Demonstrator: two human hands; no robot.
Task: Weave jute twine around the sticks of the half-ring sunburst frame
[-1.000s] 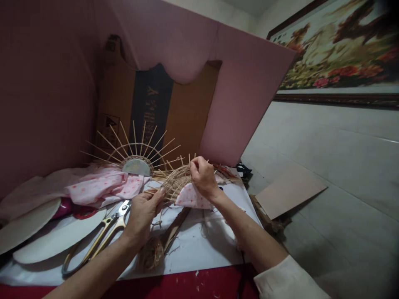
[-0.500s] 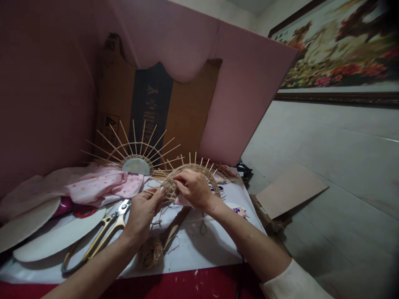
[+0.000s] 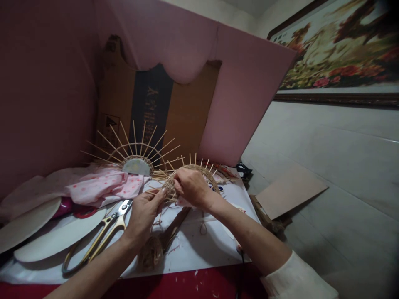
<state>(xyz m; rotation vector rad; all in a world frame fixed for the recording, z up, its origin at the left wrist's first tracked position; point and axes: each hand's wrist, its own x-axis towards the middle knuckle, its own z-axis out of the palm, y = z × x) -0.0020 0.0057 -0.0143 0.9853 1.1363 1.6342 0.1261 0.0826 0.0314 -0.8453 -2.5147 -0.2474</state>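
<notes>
Left hand (image 3: 144, 214) pinching woven piece (image 3: 170, 185); right hand (image 3: 193, 189) against it (fingertips hidden, grip unclear).

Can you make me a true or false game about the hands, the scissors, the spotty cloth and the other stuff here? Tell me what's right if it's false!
1. The left hand holds the woven piece. True.
2. The right hand is holding the scissors. False: the right hand is at the woven piece, and the scissors lie apart from it.
3. The pink cloth has spots. True.
4. The framed picture is on the left. False: the framed picture is at the upper right.
5. The other spoked piece has sticks fanning out. True.
</notes>
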